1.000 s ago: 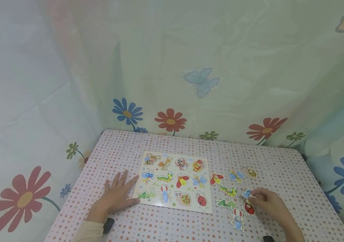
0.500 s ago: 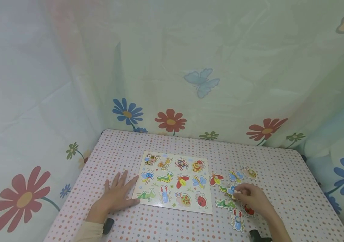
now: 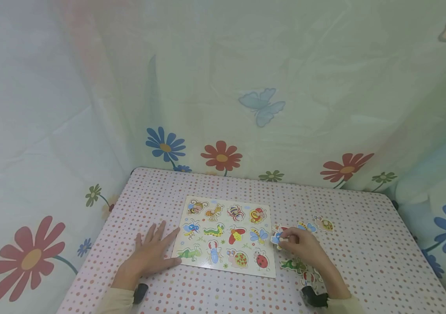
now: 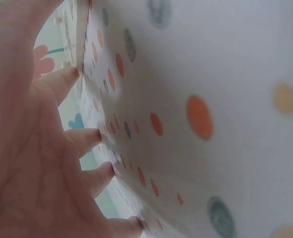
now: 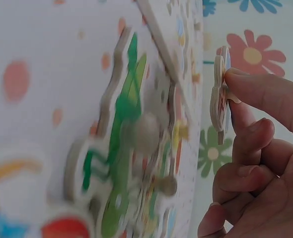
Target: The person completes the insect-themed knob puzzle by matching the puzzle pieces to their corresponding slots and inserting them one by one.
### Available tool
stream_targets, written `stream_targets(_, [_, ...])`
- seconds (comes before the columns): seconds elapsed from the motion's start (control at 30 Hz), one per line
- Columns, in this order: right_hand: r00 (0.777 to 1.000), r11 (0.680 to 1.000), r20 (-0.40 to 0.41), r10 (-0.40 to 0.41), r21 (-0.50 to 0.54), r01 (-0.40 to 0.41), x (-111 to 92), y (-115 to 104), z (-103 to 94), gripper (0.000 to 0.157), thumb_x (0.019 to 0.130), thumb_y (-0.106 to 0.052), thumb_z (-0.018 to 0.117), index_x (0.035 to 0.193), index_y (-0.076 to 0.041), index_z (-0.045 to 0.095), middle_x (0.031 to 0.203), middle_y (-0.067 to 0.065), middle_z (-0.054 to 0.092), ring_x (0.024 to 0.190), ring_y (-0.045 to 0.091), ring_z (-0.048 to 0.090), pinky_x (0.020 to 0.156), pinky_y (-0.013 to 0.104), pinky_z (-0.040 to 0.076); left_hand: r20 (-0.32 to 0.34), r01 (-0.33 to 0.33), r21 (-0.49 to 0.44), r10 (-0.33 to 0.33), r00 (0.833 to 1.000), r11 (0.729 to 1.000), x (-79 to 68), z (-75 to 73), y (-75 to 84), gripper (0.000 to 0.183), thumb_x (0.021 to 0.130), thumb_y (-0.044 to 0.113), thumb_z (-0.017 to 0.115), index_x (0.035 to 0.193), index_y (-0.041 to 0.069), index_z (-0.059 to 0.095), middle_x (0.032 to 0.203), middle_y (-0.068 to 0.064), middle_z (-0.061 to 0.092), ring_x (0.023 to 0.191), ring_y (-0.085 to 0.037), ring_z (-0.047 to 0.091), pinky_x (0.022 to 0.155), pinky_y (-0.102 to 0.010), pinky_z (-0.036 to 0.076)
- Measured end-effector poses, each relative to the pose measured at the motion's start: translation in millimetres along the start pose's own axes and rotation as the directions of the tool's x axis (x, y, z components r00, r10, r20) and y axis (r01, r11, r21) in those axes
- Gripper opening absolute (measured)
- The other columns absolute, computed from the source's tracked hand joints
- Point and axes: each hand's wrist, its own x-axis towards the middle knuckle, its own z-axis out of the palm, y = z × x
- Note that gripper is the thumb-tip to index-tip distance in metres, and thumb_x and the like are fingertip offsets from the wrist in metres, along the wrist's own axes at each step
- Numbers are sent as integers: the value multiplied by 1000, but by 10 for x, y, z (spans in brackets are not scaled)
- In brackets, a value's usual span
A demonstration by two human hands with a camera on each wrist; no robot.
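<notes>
My right hand pinches a blue insect puzzle piece between thumb and fingers, just off the right edge of the puzzle board. In the right wrist view that wooden piece is seen edge-on, raised over the table. My left hand lies with spread fingers at the board's left edge; in the left wrist view a fingertip meets the board's side. Below my right hand lies a green grasshopper piece, with a knob on top. The caterpillar piece is mostly hidden under the hand.
Right of the board lie a snail piece, a partly covered dragonfly piece and a stag beetle piece behind the right wrist's black camera. A dotted cloth covers the table. Flowered curtains stand around it.
My right hand has carried the blue insect piece leftward from beside the ladybug piece, over the caterpillar piece, to the board's right edge. The left hand and the board have stayed still.
</notes>
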Motion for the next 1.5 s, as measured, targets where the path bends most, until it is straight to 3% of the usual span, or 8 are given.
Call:
stream_targets(0.13, [999,999,17,-41,-3,41,96,-104,110,18,87,-12,78,100,-3,70,65,0,48,52,9,39,45,23,36,-3,-1,-3,1,1000,1000,-4,-6,2,90,82,68,67,157,31,34,166,-16,10,149,-46,4,109,-77,0])
stream_targets(0.57, [996,998,55,-64,-15,64,339,-416,428,13,86,-14,78,96,-8,71,66,-1,48,58,13,43,48,23,34,-1,2,-17,-2,1000,1000,-30,-35,24,90,82,66,69,157,30,35,166,-16,11,149,-46,5,109,-76,1])
stream_targets(0.87, [981,985,101,-163,-31,167,521,-625,668,12,87,-17,78,95,-10,72,62,-3,48,50,9,39,45,23,34,4,5,-15,-5,1000,1000,-32,-39,18,90,82,66,68,157,30,34,166,-16,10,149,-46,4,109,-76,0])
stream_targets(1.5, [965,975,151,-215,-29,222,823,-1060,1323,12,85,-19,79,91,-13,70,61,-5,48,44,7,37,43,23,33,-1,-8,-13,8,1000,1000,-6,-11,-11,91,82,69,66,157,31,34,166,-17,10,149,-46,4,108,-77,0])
